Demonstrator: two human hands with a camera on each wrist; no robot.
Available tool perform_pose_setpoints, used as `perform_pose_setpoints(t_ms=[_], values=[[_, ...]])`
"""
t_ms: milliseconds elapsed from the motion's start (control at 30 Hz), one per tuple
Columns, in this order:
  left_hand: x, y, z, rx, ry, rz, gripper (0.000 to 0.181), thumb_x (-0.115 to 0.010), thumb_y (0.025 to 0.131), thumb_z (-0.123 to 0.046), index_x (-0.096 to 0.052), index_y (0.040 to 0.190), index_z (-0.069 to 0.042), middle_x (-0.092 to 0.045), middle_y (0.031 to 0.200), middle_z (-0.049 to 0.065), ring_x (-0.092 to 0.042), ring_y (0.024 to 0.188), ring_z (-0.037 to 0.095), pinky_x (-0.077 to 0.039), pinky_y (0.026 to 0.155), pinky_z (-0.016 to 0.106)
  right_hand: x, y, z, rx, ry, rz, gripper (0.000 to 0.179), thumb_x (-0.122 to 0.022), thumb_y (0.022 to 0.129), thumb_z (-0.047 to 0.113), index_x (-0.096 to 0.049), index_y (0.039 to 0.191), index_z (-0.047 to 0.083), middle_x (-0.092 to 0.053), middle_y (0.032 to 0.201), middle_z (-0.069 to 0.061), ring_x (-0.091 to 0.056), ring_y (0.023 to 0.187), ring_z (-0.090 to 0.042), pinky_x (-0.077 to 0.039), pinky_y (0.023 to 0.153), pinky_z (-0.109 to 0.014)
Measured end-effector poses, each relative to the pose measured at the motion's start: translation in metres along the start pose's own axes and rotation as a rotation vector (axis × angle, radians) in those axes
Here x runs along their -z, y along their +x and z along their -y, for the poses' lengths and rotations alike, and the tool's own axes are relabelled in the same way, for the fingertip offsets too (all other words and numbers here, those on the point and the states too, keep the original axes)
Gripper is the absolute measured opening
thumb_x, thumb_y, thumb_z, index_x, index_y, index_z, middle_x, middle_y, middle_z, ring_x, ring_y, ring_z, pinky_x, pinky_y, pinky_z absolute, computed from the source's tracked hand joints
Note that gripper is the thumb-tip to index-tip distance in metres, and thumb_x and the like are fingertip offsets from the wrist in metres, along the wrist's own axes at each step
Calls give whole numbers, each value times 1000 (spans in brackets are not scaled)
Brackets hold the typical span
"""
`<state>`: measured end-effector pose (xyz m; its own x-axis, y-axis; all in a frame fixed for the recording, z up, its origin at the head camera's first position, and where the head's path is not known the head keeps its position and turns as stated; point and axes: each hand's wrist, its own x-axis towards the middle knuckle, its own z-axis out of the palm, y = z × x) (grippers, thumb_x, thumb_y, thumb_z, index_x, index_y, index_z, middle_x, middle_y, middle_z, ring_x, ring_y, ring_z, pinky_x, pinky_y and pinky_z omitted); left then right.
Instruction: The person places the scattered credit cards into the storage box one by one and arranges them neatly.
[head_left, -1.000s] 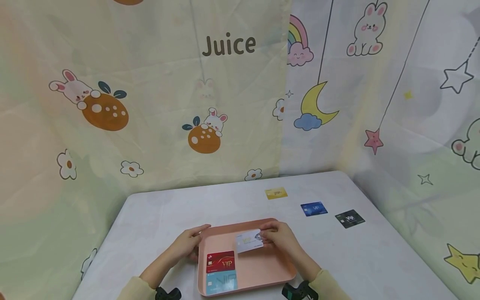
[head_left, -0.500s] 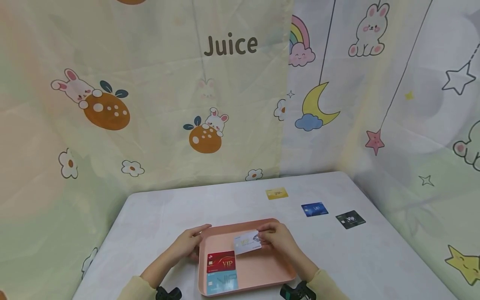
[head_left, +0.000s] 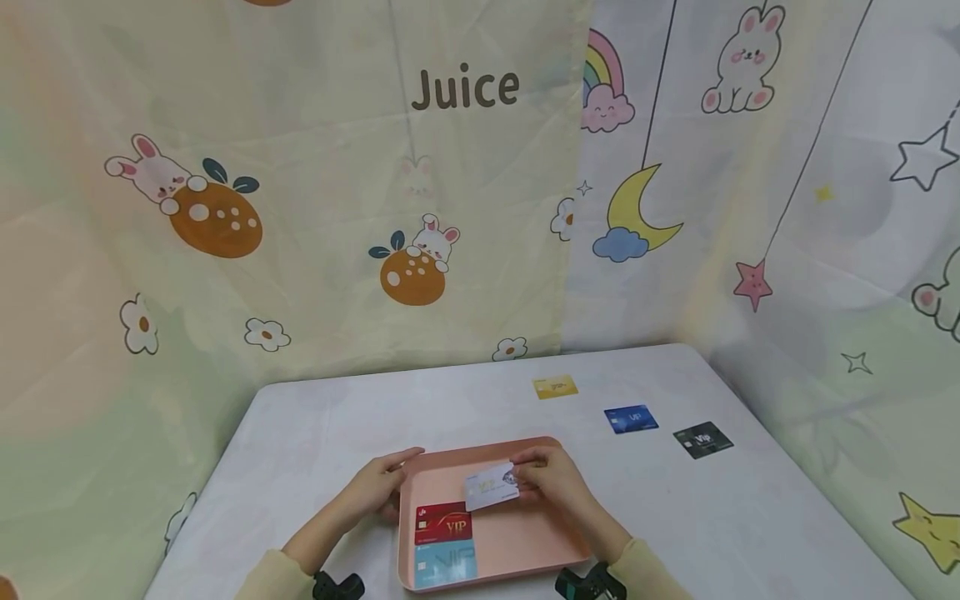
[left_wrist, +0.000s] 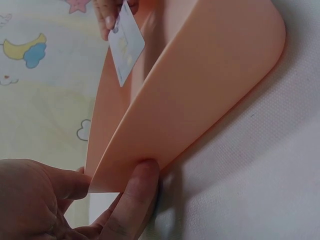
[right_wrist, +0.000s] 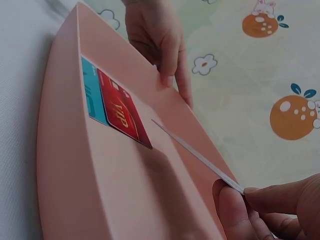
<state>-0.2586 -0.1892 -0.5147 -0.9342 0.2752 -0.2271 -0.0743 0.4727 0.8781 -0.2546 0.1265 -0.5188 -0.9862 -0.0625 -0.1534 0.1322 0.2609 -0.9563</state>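
Note:
A white VIP card (head_left: 489,487) is pinched at its right end by my right hand (head_left: 553,482). It hangs tilted over the pink tray (head_left: 532,542), raised off the tray floor in the right wrist view, where it shows nearly edge-on. Inside the tray's left side lie a red VIP card (head_left: 442,523) and, against its near edge, a light blue card (head_left: 445,567). My left hand (head_left: 372,489) grips the tray's far left corner, and the left wrist view has its thumb and fingers (left_wrist: 142,187) on the wall there.
Outside the tray, a gold card (head_left: 555,387), a blue card (head_left: 631,419) and a black card (head_left: 702,439) lie apart on the white tabletop (head_left: 322,425). Printed cloth curtains (head_left: 315,208) rise behind the table and along its sides.
My right hand has carried the white card a little left and nearer, toward the red card. My left hand keeps its grip on the tray, and the cards lying down have stayed put.

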Motion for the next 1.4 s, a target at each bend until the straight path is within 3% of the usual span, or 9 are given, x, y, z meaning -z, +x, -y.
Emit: perform_pose_setpoints(t_ms=[900,1400], values=[[0,-1,-1,-13,-8,-2,48,-48,108,-17,-48,154,-6,-74,113,15,-67,62,23,-59,55,35,-10,5,0,51,-14,32,17,-72,94,4,-72,109,-4,-72,93,-11,-65,67,-15,-61,61,-30],[0,-2,-2,-18,-17,2,47,-47,108,-16,-47,154,-5,-73,116,16,-67,63,22,-59,55,35,-11,5,4,39,8,22,21,-71,93,2,-69,112,-8,-72,91,-11,-66,67,-15,-62,62,-33]])
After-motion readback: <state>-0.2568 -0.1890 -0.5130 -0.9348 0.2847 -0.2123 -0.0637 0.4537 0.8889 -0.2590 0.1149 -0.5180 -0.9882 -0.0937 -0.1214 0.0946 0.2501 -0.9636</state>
